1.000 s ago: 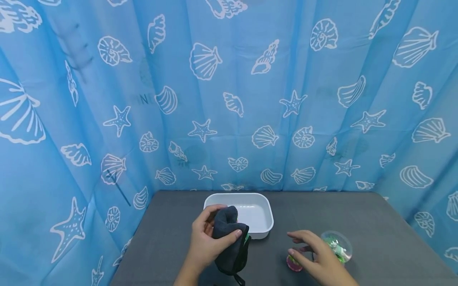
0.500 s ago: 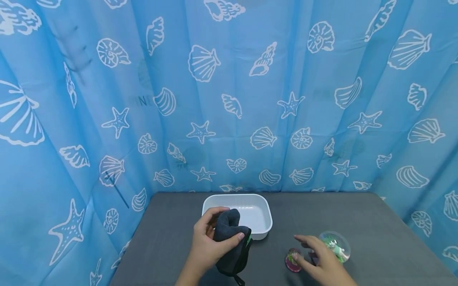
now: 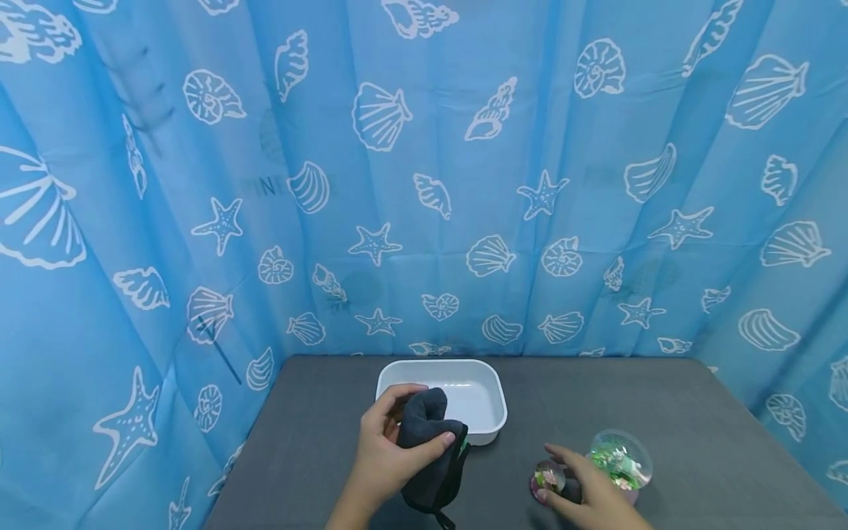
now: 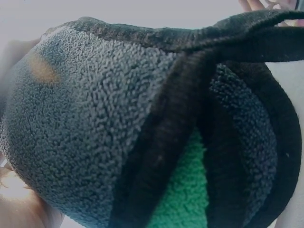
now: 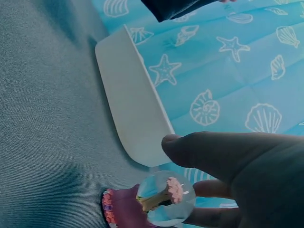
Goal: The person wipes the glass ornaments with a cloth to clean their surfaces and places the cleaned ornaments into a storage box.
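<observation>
My left hand (image 3: 391, 449) grips a folded dark grey microfibre cloth (image 3: 427, 460), thumb on the near side. The left wrist view shows the cloth's fuzzy surface (image 4: 95, 109), black edging with a loop, and a green inner face. My right hand (image 3: 592, 489) is at a small snow globe (image 3: 547, 482), its fingers spread around the ball. This globe has a purple base and a pink-topped tree inside, clear in the right wrist view. There, the thumb (image 5: 190, 147) stands off from the glass ball (image 5: 168, 199), while other fingers show behind it.
A white plastic basin (image 3: 490, 434) stands behind the left hand, partly hidden by it. To the right of the small globe is a larger clear globe (image 3: 619, 460) with green glittery contents. Blue shell-patterned curtain (image 3: 424, 184) hangs behind the grey table (image 3: 318, 442).
My right hand has shifted slightly at the small globe, and more of the ball now shows between thumb and fingers. The left hand keeps its grip on the cloth, almost unmoved.
</observation>
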Available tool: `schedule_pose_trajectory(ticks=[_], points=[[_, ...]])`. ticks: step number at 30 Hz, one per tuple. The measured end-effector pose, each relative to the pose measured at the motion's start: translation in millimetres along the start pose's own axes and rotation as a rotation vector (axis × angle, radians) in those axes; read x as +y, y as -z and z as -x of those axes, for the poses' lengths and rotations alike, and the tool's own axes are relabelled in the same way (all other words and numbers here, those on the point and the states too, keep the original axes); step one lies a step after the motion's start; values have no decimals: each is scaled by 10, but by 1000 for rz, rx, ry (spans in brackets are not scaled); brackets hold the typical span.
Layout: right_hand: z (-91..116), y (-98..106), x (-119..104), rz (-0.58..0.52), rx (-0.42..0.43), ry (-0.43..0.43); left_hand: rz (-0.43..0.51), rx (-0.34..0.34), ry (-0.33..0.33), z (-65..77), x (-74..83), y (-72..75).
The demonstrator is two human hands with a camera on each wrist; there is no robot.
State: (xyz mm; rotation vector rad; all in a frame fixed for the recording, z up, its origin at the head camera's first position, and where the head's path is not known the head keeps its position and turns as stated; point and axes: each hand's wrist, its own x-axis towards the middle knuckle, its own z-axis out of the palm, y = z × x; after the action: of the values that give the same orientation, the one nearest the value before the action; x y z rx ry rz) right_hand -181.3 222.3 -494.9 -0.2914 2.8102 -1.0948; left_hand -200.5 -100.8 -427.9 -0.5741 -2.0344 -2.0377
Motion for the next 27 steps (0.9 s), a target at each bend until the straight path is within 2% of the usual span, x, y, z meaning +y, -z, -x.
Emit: schedule_pose_trajectory(ticks=[11, 14, 21, 24, 27], points=[[-65, -90, 92, 19, -76, 5, -2, 7, -8, 0, 10, -12], [-78, -109, 132, 50, -66, 36, 9, 3, -14, 0, 17, -11], [-78, -148, 212, 180, 5, 172, 14, -11, -40, 4, 19, -18], [-91, -137, 240, 162, -24, 166, 10, -14, -43, 3, 0, -18], [-117, -114, 257, 107, -87, 120, 4, -8, -38, -4, -17, -20]])
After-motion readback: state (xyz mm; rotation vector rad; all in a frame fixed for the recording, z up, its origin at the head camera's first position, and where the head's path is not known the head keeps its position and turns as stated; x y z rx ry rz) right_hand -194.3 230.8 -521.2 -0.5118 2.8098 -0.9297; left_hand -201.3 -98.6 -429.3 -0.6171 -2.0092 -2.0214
